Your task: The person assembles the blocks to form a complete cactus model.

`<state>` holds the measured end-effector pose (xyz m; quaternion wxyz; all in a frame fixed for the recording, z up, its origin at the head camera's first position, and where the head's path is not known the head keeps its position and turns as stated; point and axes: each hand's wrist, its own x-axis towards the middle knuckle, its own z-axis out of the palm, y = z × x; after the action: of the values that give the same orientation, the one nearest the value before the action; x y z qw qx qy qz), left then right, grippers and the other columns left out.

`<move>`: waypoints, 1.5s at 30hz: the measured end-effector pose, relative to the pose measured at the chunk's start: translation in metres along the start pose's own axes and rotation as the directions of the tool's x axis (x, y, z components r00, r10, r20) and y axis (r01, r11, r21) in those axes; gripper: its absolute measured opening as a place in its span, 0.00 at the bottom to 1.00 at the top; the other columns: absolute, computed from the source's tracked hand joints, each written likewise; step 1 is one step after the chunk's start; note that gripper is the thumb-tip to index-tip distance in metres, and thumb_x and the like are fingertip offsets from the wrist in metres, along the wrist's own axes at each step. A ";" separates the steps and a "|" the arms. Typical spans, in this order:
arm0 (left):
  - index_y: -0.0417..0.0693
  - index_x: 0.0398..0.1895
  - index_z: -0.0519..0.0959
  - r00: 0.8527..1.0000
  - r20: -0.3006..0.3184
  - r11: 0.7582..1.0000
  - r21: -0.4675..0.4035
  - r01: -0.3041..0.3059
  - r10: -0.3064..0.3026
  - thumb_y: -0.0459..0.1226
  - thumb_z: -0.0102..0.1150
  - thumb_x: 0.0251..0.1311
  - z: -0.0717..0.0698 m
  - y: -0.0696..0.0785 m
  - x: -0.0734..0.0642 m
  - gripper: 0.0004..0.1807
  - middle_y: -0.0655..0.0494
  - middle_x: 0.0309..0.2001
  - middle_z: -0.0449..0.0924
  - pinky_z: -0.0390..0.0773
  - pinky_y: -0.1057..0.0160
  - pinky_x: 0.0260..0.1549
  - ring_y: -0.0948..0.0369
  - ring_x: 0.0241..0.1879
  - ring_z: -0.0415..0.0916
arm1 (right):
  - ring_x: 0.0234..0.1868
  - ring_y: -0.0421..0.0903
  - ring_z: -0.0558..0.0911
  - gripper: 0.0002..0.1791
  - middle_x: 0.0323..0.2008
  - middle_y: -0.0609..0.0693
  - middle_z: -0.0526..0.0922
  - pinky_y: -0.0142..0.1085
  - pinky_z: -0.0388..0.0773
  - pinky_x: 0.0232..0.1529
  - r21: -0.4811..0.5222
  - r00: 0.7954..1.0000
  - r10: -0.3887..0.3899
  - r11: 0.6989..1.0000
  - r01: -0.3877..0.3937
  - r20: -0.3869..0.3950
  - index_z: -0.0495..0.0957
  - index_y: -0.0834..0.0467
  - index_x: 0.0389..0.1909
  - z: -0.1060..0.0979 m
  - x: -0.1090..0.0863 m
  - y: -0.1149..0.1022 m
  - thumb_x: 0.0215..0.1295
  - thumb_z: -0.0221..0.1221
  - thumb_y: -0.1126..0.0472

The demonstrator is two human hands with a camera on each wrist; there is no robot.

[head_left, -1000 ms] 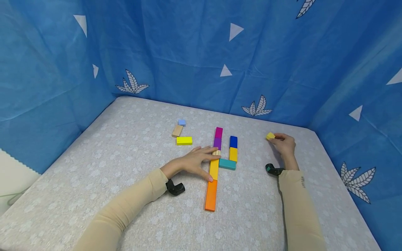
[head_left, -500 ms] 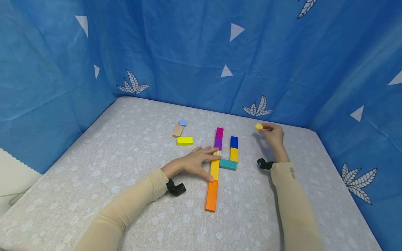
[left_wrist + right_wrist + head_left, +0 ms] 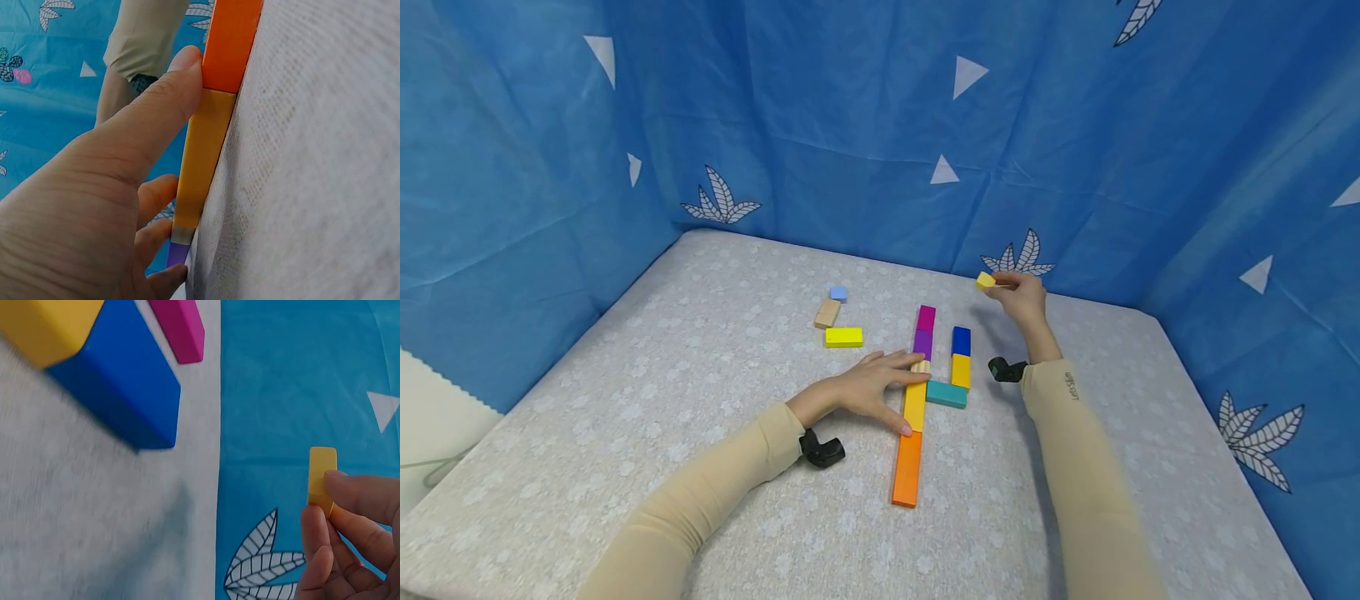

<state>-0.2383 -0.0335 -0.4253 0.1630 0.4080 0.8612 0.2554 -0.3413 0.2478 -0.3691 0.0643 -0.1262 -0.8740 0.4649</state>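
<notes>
My left hand lies with fingers spread along a straight row of blocks. Its thumb touches near the seam between the orange block and the amber block, as the left wrist view shows. Other fingertips reach over the plain wood block by the purple block; a magenta block ends the row. Raised above the far side of the table, my right hand pinches a small yellow block between thumb and fingers. Just right of the row stand a blue block, a yellow-orange block and a teal block.
Left of the row lie a bright yellow block, a bare wood block and a light blue block. A blue curtain rises behind the patterned white tablecloth.
My right hand has moved left and toward the back of the table, carrying the small yellow block. My left hand stays in place on the row.
</notes>
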 end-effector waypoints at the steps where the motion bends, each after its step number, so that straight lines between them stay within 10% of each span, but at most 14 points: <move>1: 0.63 0.73 0.63 1.000 -0.001 1.000 -0.002 0.001 -0.001 0.60 0.70 0.48 0.000 0.000 0.000 0.48 0.58 0.79 0.44 0.34 0.43 0.75 0.52 0.79 0.38 | 0.59 0.54 0.75 0.23 0.59 0.59 0.78 0.46 0.73 0.64 -0.005 1.000 -0.007 1.000 0.007 0.009 0.77 0.58 0.61 0.002 0.000 -0.003 0.65 0.62 0.63; 21: 0.64 0.73 0.63 1.000 -0.005 1.000 0.016 0.001 -0.001 0.61 0.70 0.48 0.000 0.000 0.000 0.48 0.58 0.79 0.45 0.36 0.43 0.75 0.52 0.78 0.40 | 0.58 0.56 0.77 0.21 0.57 0.60 0.80 0.47 0.76 0.60 -0.082 0.977 -0.123 0.987 0.139 0.175 0.79 0.60 0.58 0.050 0.007 -0.028 0.63 0.64 0.62; 45: 0.63 0.74 0.63 1.000 0.009 1.000 0.012 -0.007 0.007 0.60 0.69 0.49 -0.001 0.000 0.002 0.47 0.58 0.79 0.45 0.35 0.42 0.75 0.52 0.79 0.39 | 0.59 0.56 0.76 0.21 0.57 0.58 0.81 0.48 0.74 0.62 -0.248 0.949 -0.047 0.960 0.129 0.312 0.80 0.58 0.57 0.065 0.015 -0.019 0.62 0.66 0.60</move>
<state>-0.2395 -0.0324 -0.4247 0.1632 0.4133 0.8606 0.2489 -0.3733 0.1900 -0.3896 -0.0672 -0.0213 -0.9326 0.3540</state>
